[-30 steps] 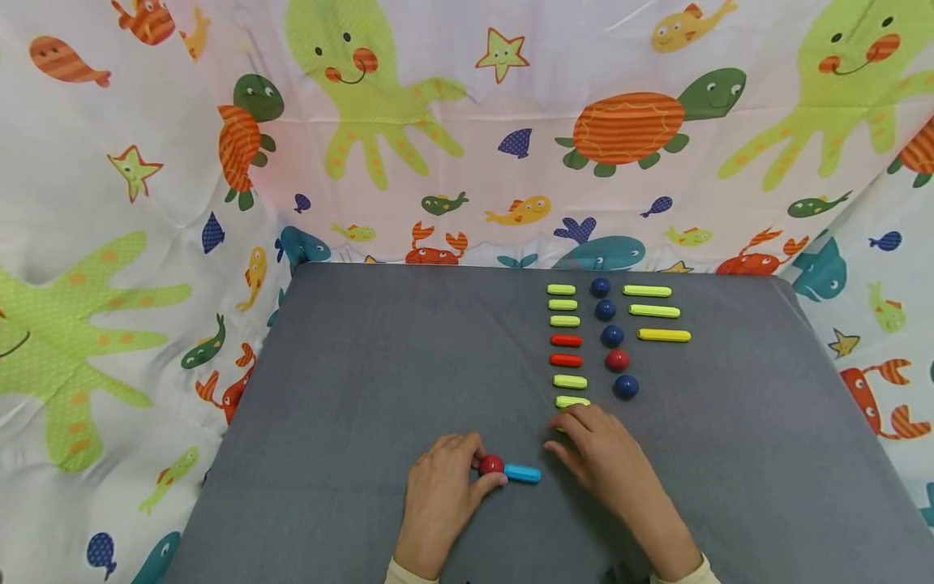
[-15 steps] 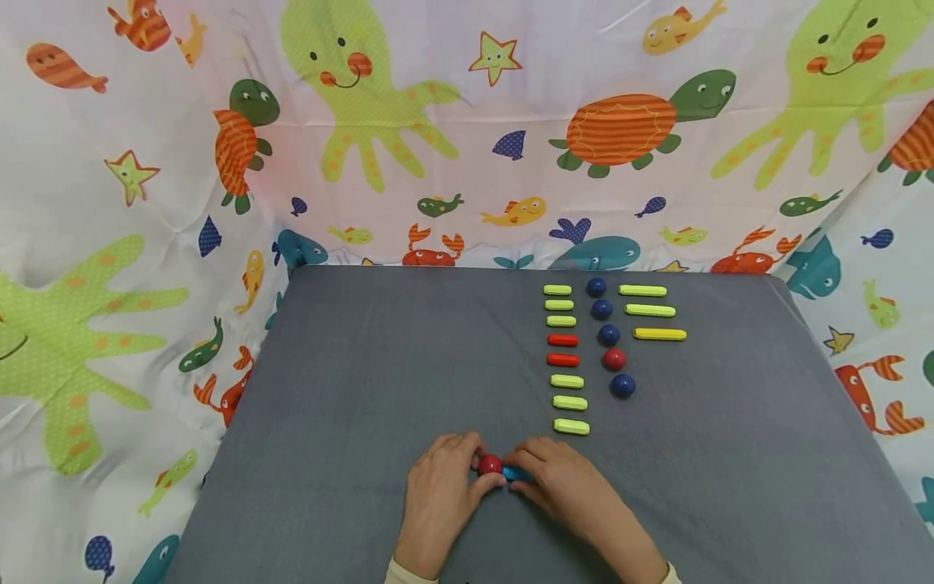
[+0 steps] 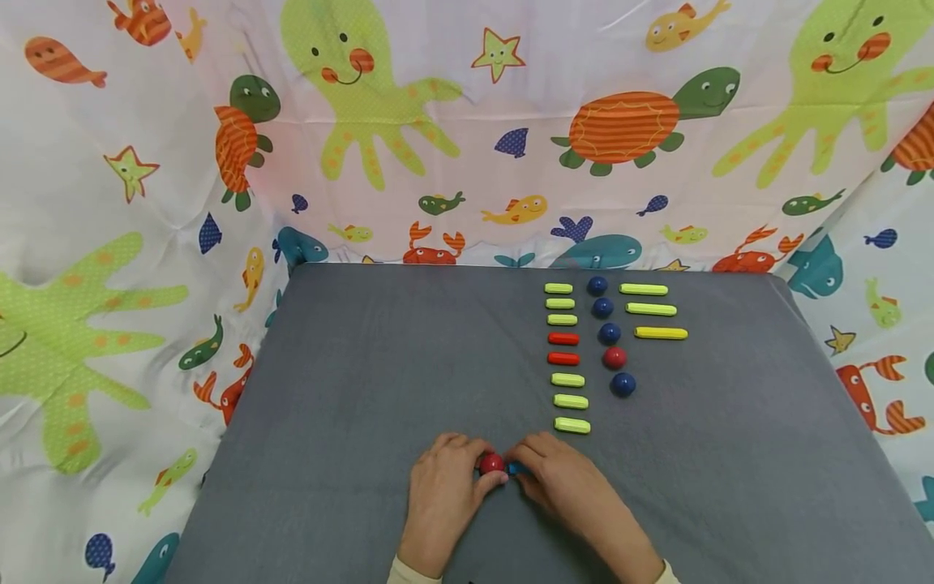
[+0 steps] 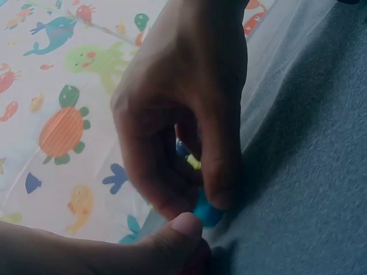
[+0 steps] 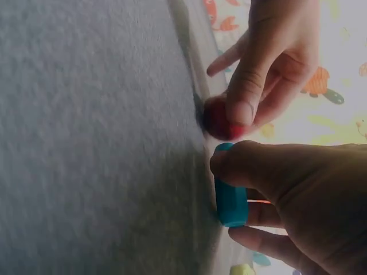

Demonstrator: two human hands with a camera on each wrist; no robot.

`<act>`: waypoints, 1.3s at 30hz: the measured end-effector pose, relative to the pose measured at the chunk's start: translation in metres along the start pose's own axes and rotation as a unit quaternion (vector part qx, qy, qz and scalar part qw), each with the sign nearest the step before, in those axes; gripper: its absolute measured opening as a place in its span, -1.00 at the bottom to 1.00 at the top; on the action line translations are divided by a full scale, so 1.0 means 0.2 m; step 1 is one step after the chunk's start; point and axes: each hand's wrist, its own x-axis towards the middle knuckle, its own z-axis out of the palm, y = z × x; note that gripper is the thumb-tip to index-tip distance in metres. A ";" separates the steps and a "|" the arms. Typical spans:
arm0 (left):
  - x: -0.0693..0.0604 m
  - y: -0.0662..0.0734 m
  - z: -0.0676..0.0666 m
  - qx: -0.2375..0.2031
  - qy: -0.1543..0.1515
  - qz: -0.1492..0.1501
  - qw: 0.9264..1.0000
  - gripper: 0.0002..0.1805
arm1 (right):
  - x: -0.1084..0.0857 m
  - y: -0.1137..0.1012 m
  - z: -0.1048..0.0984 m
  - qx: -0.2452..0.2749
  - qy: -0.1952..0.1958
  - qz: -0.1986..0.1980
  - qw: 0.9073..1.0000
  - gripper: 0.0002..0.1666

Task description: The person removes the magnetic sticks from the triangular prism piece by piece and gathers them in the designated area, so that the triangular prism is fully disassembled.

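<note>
A glossy red ball [image 3: 492, 463] is pinched between the thumb and fingers of my left hand [image 3: 447, 495] low on the grey cloth. Right beside it, my right hand [image 3: 562, 483] pinches a short blue stick [image 5: 231, 197], mostly covered by the fingers in the head view. The stick's near end points at the ball, with a narrow gap between them in the right wrist view. In the left wrist view, only the blue stick's end [image 4: 207, 211] shows past the fingertips, and the ball is mostly hidden behind the left thumb.
Beyond the right hand runs a column of short yellow-green sticks [image 3: 572, 425] with red sticks [image 3: 563, 358] among them. Beside it stand several blue balls [image 3: 623, 384] and a red ball [image 3: 614, 358]. Longer yellow-green and yellow sticks [image 3: 660, 332] lie farther right. A patterned curtain [image 3: 438, 146] surrounds the table.
My right hand has come left and down from the lowest yellow-green stick and taken hold of the blue stick. My left hand has stayed on the red ball almost in place.
</note>
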 end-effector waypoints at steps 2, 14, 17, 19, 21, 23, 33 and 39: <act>0.00 0.00 0.00 0.001 0.003 0.003 1.000 -0.56 | -0.01 0.01 -0.02 -0.003 0.009 0.004 1.000 -0.63; 0.00 0.01 -0.01 -0.013 -0.001 -0.009 1.000 -0.58 | -0.15 0.17 -0.13 -0.039 0.061 0.078 0.994 -0.58; 0.00 0.01 -0.01 -0.018 -0.005 -0.012 1.000 -0.58 | -0.17 0.19 -0.12 -0.046 0.058 0.089 0.993 -0.60; 0.00 0.01 -0.01 -0.019 -0.008 -0.014 1.000 -0.59 | -0.19 0.20 -0.12 -0.054 0.056 0.095 0.992 -0.60; 0.00 0.01 -0.02 -0.019 -0.010 -0.015 1.000 -0.59 | -0.20 0.20 -0.11 -0.058 0.055 0.102 0.992 -0.60; 0.00 0.01 -0.02 -0.019 -0.010 -0.015 1.000 -0.59 | -0.20 0.20 -0.11 -0.058 0.055 0.108 0.991 -0.59; 0.00 0.02 -0.02 -0.016 0.001 -0.007 1.000 -0.59 | -0.20 0.20 -0.09 -0.039 0.061 0.107 0.992 -0.59; 0.00 0.02 -0.02 -0.014 0.001 -0.008 1.000 -0.58 | -0.20 0.20 -0.09 -0.043 0.062 0.107 0.991 -0.57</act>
